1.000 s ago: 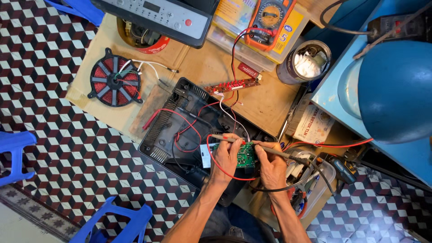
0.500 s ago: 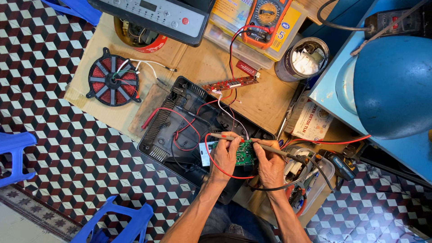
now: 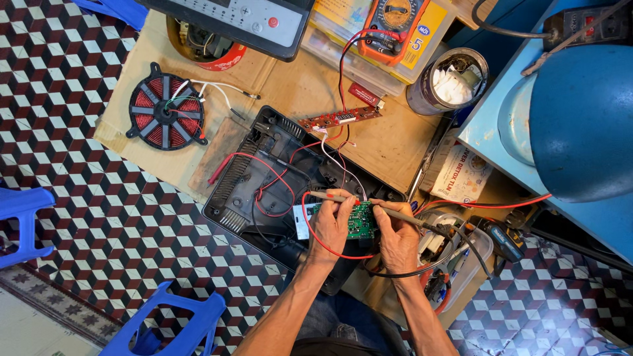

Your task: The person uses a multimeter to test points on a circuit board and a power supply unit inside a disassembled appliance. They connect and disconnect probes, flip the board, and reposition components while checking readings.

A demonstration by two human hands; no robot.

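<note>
Holding both probes on the green circuit board (image 3: 361,221), the left hand (image 3: 331,227) grips the red-lead probe (image 3: 330,196) and the right hand (image 3: 397,236) grips the black-lead probe (image 3: 395,212). Over the last second both tips stay planted, indicating a reading in progress. The board sits over the black housing (image 3: 264,178) near the cardboard mat's (image 3: 389,142) front edge.

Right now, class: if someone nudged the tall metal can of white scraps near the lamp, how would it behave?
The metal can stands upright and is tall, so it may tip. Being round, it would probably roll afterwards. Its white scraps look light, so it probably slides easily.
</note>
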